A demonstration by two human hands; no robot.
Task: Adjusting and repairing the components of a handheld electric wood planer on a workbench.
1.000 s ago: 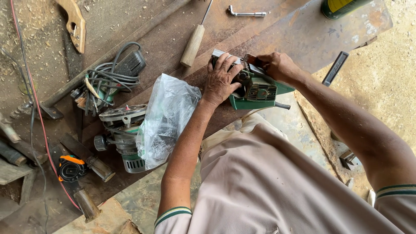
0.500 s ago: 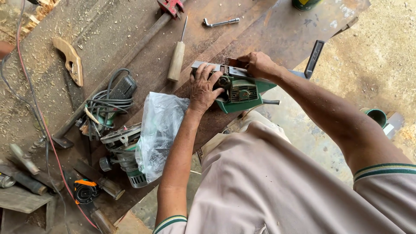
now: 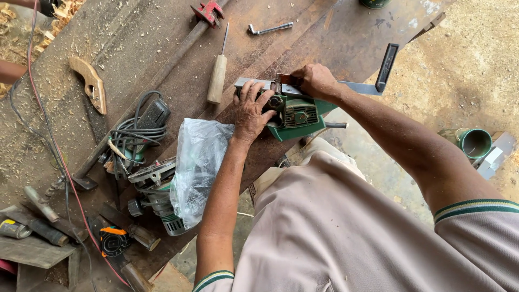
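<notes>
Both hands are laid on the green planer point(image 3: 300, 116) — left hand point(image 3: 251, 111) gripping its near-left end, right hand point(image 3: 316, 81) pinching the far edge.

Planer point(image 3: 300, 114) (partly under hands) hidden.

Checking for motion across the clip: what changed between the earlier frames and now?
Little. The view drifted, so the bench slid down and left in frame. Both hands stay on the green power planer: left hand pressed on its near side, right hand at the metal base plate. Nothing taken or let go. Plastic bag and wooden-handled tool unmoved.
</notes>
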